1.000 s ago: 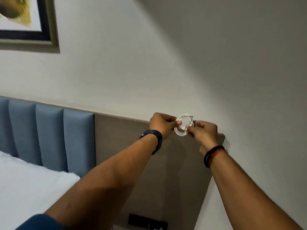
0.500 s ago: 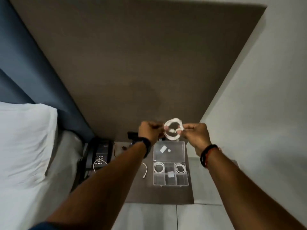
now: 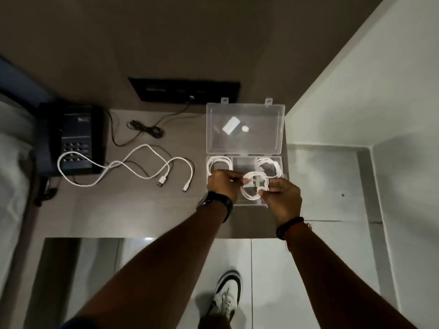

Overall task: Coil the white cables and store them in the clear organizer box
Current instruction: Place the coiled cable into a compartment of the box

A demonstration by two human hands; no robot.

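Coiled white cable (image 3: pixel 255 188), held over clear organizer box (image 3: pixel 244 129).
Left hand (image 3: pixel 223 185) and right hand (image 3: pixel 283 198) each pinch the coil's opposite edges.

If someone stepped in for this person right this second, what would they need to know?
Left hand and right hand: both pinch one coiled white cable, held just above the clear organizer box.
Box: lid open, on the bedside table. Its far left compartment holds a stored coil, its far right one another coil.
Done: two cables stored, a third coiled.
Left: put the held coil in a free compartment, then coil and store the loose white cable lying between the phone and the box.
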